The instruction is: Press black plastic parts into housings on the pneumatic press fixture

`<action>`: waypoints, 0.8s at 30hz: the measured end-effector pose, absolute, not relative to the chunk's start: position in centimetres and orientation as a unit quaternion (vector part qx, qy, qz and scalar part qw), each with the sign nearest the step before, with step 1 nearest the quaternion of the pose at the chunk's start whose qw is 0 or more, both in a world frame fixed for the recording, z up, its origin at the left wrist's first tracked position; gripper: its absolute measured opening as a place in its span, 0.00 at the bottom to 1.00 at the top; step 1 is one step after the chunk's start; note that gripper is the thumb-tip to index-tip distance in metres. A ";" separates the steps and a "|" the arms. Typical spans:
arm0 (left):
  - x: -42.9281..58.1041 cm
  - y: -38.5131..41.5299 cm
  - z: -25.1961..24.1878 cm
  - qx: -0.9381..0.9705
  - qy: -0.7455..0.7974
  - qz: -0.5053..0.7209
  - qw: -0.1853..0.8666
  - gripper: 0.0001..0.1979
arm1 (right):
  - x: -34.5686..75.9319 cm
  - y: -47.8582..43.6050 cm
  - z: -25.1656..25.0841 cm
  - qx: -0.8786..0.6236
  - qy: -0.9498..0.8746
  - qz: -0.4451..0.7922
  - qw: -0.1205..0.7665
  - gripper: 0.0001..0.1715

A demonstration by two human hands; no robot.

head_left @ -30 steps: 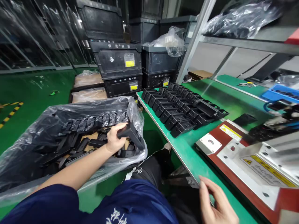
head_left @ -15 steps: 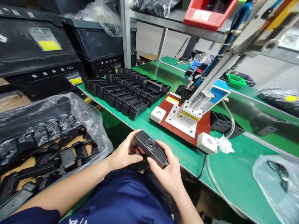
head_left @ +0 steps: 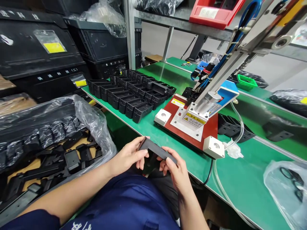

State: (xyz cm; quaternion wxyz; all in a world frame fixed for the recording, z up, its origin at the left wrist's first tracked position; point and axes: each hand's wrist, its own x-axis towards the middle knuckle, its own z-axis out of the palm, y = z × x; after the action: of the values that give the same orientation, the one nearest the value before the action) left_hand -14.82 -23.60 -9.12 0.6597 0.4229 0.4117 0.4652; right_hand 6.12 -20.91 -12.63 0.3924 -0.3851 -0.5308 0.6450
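A black rectangular plastic housing (head_left: 158, 151) is held between my two hands over my lap, just off the bench's front edge. My left hand (head_left: 130, 155) grips its left end, thumb on the near side. Closed on the right end is my right hand (head_left: 176, 166), with the thumb on top and fingers curled beneath. One narrow side of the housing faces up; its ribbed face is turned out of sight. Nearby on the green bench (head_left: 150, 126) stand rows of similar black open housings (head_left: 130, 92).
A press (head_left: 201, 108) on a red base, with two white button boxes, stands on the bench. Left of me is a plastic-lined bin (head_left: 72, 159) of loose black parts. Black crates (head_left: 35, 41) are stacked behind it. A clear bag (head_left: 285, 185) lies at right.
The housing has been rotated in my hands: its ribbed face with the round disc was showing, and now a smooth narrow side is up. Both hands keep their hold.
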 end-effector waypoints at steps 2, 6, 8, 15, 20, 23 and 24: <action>-14.9 -23.6 -8.7 0.465 0.415 0.465 0.629 0.32 | 6.1 -21.2 -13.7 -0.362 -0.521 0.675 0.377 0.29; -14.7 -23.7 -8.2 0.489 0.417 0.461 0.612 0.30 | 5.8 -21.8 -14.6 -0.328 -0.507 0.713 0.355 0.31; -14.5 -23.7 -8.2 0.491 0.416 0.469 0.605 0.29 | 5.6 -21.9 -14.6 -0.322 -0.508 0.721 0.346 0.31; -14.5 -23.6 -8.7 0.491 0.399 0.484 0.604 0.30 | 4.8 -22.4 -14.8 -0.294 -0.512 0.744 0.314 0.33; -14.9 -23.9 -8.4 0.543 0.402 0.440 0.591 0.29 | 4.4 -22.3 -14.9 -0.300 -0.501 0.743 0.327 0.35; -15.0 -24.0 -8.1 0.594 0.401 0.422 0.555 0.29 | 4.2 -22.1 -14.7 -0.308 -0.506 0.729 0.342 0.37; -15.0 -23.9 -8.0 0.616 0.394 0.417 0.539 0.28 | 4.1 -22.1 -14.8 -0.312 -0.515 0.719 0.347 0.37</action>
State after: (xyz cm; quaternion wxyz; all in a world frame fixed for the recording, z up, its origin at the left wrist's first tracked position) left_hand -15.02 -23.92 -8.02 0.5391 0.6164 0.3941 0.4173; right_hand 4.15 -22.12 -14.76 0.3472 -0.3123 -0.5152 0.7187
